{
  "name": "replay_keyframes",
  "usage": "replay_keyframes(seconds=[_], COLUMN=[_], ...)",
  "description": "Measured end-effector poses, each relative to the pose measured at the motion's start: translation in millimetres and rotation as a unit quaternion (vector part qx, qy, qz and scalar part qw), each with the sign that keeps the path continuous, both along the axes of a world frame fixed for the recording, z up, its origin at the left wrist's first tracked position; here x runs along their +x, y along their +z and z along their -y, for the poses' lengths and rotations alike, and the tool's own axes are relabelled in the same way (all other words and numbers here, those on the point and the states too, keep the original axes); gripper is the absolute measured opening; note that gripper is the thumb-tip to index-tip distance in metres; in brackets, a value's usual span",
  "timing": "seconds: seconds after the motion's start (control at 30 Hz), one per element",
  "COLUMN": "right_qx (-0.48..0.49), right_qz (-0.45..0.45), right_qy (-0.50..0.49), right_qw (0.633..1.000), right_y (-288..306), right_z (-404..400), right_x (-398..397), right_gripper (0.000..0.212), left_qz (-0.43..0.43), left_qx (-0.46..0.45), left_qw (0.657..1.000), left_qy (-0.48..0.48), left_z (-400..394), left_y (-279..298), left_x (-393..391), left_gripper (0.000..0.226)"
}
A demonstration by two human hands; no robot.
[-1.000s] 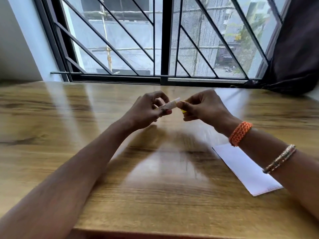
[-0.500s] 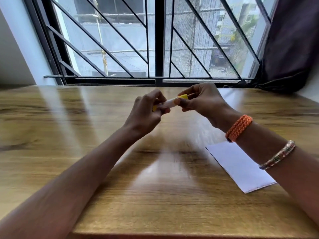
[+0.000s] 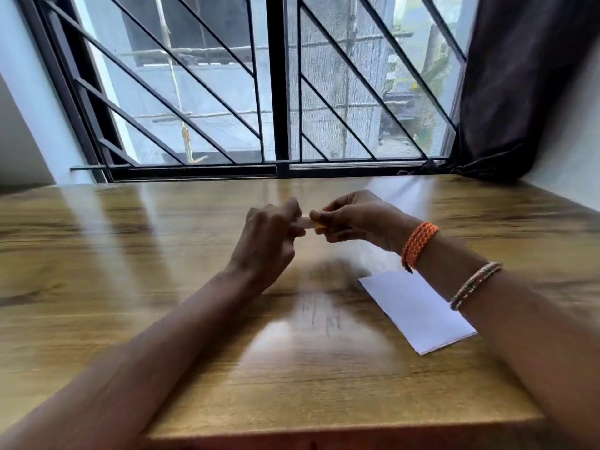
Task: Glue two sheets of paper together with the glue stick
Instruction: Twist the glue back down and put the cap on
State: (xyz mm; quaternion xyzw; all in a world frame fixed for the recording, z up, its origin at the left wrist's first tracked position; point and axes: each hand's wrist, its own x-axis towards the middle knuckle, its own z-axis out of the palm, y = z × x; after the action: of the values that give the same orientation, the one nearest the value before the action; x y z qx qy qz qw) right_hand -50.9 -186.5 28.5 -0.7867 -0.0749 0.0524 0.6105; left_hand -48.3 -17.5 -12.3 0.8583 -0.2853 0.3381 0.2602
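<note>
No glue is applied yet: both hands, left hand (image 3: 269, 238) and right hand (image 3: 354, 219), pinch the glue stick (image 3: 306, 223) beyond the paper (image 3: 415, 310); you must uncap first.

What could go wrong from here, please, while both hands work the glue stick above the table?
1. The small yellow and white glue stick is pinched only at its ends between the left hand and right hand, above the glossy wooden table; a slip could drop it.
2. The white paper sheet lies under the right forearm, which might drag or crease it.
</note>
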Motion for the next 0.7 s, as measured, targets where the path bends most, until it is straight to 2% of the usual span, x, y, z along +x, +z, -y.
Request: replay_keyframes(seconds=[0.07,0.13,0.17,0.23,0.3,0.43,0.53,0.7], right_qx=[-0.078,-0.185,-0.238,-0.311,-0.327,-0.319,-0.341,-0.338], right_qz=[0.022,0.019,0.02,0.041,0.048,0.047,0.06,0.062], right_qy=[0.035,0.064,0.081,0.117,0.151,0.176,0.178,0.145], right_qw=[0.996,0.98,0.968,0.942,0.932,0.93,0.921,0.928], right_y=[1.3,3.3,3.9,1.9,-3.2,-10.0,-11.2,-8.9], right_z=[3.8,11.4,16.3,29.6,42.2,47.9,42.4,38.9], right_x=[-1.5,-6.0,-9.6,-20.6,-32.3,-47.1,-51.5,-53.6], right_gripper=[0.038,0.049,0.045,0.024,0.01,0.016,0.013,0.018], left_qz=[-0.151,-0.253,-0.286,-0.336,-0.375,-0.418,-0.431,-0.431], left_qx=[-0.13,-0.246,-0.303,-0.397,-0.437,-0.413,-0.405,-0.405], left_qw=[0.98,0.935,0.906,0.841,0.794,0.784,0.778,0.775], left_qy=[-0.021,-0.045,-0.075,-0.151,-0.197,-0.201,-0.212,-0.223], left_z=[4.8,8.8,8.5,5.4,0.9,6.2,13.9,19.6], left_y=[1.0,4.1,6.5,12.4,17.4,16.4,11.8,5.1], left_x=[1.3,2.9,3.3,0.6,-1.3,-12.1,-19.7,-25.9], left_gripper=[0.009,0.015,0.023,0.035,0.036,0.023,0.012,0.019])
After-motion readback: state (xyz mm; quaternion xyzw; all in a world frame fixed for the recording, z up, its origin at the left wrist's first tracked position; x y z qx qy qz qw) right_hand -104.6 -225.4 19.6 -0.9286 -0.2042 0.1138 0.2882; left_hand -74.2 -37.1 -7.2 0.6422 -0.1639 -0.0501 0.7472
